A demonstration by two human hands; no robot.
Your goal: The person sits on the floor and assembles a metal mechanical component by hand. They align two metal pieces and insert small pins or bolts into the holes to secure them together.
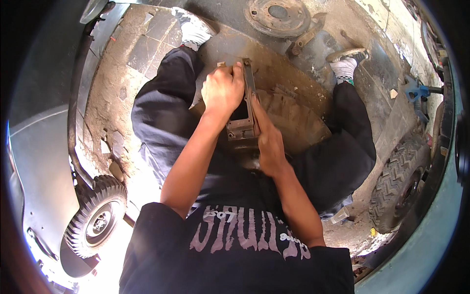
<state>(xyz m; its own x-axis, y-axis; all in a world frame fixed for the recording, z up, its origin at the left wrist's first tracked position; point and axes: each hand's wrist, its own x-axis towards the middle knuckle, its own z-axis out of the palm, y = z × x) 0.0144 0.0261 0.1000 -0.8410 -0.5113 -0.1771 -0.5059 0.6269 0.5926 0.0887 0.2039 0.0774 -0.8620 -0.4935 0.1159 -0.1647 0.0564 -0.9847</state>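
Between my spread legs sits a dark metal housing [241,128] with a long rectangular opening and a narrow flange with bolt holes. My left hand [223,90] is closed over the opening's left side, fingers curled under and thumb toward the far end. A small tan bit [221,64] shows just beyond its knuckles; what the fingers hold is hidden. Along the housing's right side lies my right hand [268,134], its fingers stretched forward against the outer wall and gripping it. The housing's lower body is partly hidden by my arms.
A brown, dirty metal sheet [293,105] lies under and beyond the housing. Farther off are a round rusty wheel disc [277,13] and a metal bar [309,38]. A tyre [399,183] stands at right; a vehicle wheel [98,220] is at left. A blue tool [416,91] lies far right.
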